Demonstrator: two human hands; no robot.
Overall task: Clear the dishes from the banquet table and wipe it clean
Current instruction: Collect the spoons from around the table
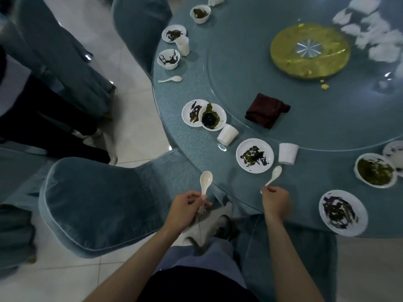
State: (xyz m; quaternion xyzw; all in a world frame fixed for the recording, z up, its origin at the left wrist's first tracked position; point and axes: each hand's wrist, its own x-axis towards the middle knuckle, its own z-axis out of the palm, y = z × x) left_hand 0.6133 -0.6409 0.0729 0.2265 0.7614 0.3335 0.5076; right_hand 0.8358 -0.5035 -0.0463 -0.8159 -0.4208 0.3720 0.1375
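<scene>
Gripping spoons (206,182) (273,175), left hand (187,207) off table rim (202,168), right hand (275,203) above.

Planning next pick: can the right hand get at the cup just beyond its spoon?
Probably yes: the cup stands just beyond the right hand with nothing between, though that hand holds a spoon.
</scene>
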